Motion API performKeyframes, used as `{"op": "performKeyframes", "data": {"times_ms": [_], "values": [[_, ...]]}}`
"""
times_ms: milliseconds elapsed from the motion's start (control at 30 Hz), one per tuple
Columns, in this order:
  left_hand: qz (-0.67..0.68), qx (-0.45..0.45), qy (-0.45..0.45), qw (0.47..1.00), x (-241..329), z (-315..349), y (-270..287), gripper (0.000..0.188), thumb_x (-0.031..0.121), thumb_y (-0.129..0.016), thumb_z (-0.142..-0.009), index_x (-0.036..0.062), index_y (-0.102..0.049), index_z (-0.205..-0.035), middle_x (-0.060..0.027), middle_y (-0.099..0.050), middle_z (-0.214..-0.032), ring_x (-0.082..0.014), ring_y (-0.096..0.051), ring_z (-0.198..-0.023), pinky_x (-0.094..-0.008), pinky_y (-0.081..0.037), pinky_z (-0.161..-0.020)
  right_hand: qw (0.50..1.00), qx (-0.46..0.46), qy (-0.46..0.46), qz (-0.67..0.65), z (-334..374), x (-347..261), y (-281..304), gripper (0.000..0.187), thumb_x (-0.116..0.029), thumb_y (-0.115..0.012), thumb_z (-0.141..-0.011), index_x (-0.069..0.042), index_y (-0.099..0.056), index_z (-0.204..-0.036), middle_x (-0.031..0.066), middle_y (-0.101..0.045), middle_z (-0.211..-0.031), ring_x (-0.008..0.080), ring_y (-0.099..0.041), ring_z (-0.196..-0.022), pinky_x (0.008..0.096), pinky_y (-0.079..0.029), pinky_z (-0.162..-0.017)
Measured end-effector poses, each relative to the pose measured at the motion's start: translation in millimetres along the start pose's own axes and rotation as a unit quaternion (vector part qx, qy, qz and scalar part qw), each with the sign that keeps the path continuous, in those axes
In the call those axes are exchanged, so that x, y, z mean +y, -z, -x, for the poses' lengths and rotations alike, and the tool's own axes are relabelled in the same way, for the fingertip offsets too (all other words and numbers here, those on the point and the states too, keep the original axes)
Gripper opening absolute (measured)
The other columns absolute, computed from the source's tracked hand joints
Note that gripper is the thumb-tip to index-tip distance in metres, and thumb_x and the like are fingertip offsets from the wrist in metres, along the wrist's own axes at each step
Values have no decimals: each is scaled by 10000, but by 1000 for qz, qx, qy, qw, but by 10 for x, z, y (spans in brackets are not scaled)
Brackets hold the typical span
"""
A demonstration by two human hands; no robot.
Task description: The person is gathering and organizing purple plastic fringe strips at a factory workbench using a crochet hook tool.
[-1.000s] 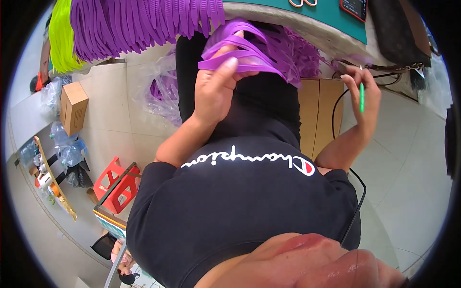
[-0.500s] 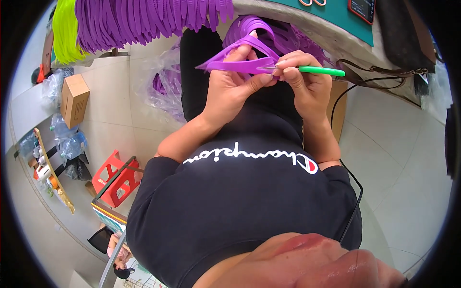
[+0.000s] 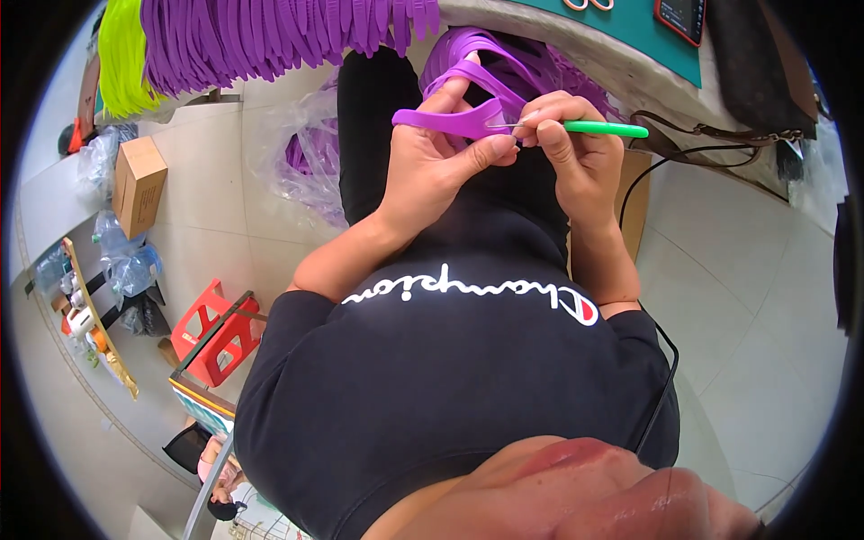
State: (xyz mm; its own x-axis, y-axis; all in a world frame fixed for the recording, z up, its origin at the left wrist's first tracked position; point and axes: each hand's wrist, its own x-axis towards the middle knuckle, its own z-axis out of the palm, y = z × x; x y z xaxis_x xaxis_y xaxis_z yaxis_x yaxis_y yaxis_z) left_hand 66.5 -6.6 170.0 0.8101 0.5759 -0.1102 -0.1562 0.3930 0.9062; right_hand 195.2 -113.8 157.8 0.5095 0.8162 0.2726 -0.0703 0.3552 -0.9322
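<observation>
Fingers of the right hand close in a tight pinch around a slim green-handled tool, its thin metal tip at a looped purple strap. Above the lap, the left hand curls around that strap, thumb folded inward. One second ago the right hand was well apart, the tool upright; now the hands meet and it lies nearly level. On the table, a flat green mat bears a phone; ribbed purple strips hang alongside. Pale glossy floor tiles spread around a red plastic stool.
</observation>
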Motion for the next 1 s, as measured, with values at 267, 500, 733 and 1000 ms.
{"op": "performKeyframes", "data": {"times_ms": [267, 500, 733, 1000], "values": [[-8, -5, -4, 1000, 1, -11, 7, 684, 12, -705, -826, -82, -330, -1390, -59, -601, -807, -163, -664, -759, -270, -564, -703, 1000, -13, 3, 14, -10, -24, 8, 159, -125, -586, -941, 31, -601, -964, 128, -594, -941, 151, -579, -799, 244, -463, -707], [-20, 11, -8, 1000, -19, -18, -8, 725, -5, -700, -824, -51, -294, -1422, -59, -601, -820, -152, -657, -760, -262, -560, -705, 932, -72, 172, 311, -81, -54, 15, 119, -71, -634, -893, 27, -610, -956, 127, -611, -898, 195, -614, -789, 282, -496, -692], [-6, 11, -17, 1000, -83, -89, 9, 772, -32, -699, -816, -23, -260, -1451, -49, -594, -871, -129, -629, -778, -249, -538, -717, 955, -5, 154, 252, -45, 64, 72, 102, -45, -567, -931, 35, -567, -995, 189, -660, -958, 234, -656, -857, 328, -534, -757], [-10, 49, -63, 997, -117, -104, -3, 488, -23, -685, -838, -45, -488, -1283, -69, -625, -1049, -123, -604, -953, -260, -477, -877, 998, 51, 14, 18, -63, 145, 122, 205, -181, -504, -988, 13, -566, -969, 150, -612, -953, 222, -622, -885, 334, -516, -799]]}}
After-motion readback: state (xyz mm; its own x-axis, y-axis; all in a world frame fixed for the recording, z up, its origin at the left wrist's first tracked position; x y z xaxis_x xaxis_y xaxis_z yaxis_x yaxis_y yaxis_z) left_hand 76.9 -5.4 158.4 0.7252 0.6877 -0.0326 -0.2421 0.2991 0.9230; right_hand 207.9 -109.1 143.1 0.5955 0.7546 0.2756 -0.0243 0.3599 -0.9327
